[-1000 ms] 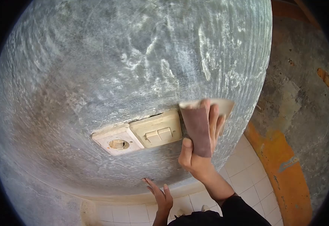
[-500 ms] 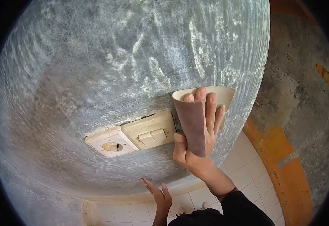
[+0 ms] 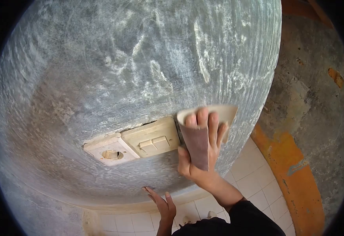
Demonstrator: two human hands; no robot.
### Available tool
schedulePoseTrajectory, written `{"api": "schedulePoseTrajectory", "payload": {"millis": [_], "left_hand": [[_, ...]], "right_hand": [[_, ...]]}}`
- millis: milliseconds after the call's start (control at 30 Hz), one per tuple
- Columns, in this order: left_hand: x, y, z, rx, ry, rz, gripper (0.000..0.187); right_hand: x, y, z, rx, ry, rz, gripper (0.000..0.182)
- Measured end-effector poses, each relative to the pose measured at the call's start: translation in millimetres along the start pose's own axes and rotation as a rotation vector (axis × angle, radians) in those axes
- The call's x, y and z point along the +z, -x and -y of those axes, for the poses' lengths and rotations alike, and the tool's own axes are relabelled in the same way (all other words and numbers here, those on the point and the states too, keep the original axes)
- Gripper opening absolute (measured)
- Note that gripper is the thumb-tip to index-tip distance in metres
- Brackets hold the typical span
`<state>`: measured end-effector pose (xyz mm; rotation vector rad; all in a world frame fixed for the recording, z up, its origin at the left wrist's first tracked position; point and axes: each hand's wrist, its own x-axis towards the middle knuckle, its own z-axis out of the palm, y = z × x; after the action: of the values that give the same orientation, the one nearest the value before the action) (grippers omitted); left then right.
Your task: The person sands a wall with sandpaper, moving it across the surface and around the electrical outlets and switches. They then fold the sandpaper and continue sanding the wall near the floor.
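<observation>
My right hand (image 3: 213, 154) presses a folded sheet of sandpaper (image 3: 196, 144) against the grey wall (image 3: 101, 74). Its brownish face curls over the back of the fingers, while the pale side shows behind the fingertips. Just left of the sandpaper sits a cream light switch plate (image 3: 151, 138), joined to a round socket plate (image 3: 111, 150). Lower down, my left hand (image 3: 165, 205) has its fingers apart, with the fingertips at the lower wall, and holds nothing.
Whitish scuffs and streaks mark the wall above the plates. White floor tiles (image 3: 254, 184) lie below, with my feet partly visible. At the right, beyond the wall's edge, stands another worn grey surface (image 3: 298, 98) with an orange painted band (image 3: 302, 188).
My right hand has slid down the wall with the sandpaper, beside the switch plate. The view has shifted slightly; my left hand keeps its place at the lower wall.
</observation>
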<state>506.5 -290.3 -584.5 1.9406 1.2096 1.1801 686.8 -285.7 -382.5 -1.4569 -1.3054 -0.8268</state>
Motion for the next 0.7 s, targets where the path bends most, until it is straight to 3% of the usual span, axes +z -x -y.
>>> {"api": "schedulePoseTrajectory", "payload": {"millis": [167, 367, 533, 700], "left_hand": [[0, -2, -1, 0.003, 0.033, -0.001, 0.075], [0, -1, -2, 0.01, -0.003, 0.005, 0.076], [0, -1, -1, 0.019, 0.014, -0.009, 0.077], [3, 0, -2, 0.073, 0.196, -0.055, 0.078]], "right_hand": [[11, 52, -6, 0.035, 0.008, 0.053, 0.059], [-2, -12, 1, -0.024, -0.019, -0.051, 0.06], [14, 47, -5, 0.012, 0.065, 0.038, 0.061], [5, 6, 3, 0.018, 0.004, -0.029, 0.062]]}}
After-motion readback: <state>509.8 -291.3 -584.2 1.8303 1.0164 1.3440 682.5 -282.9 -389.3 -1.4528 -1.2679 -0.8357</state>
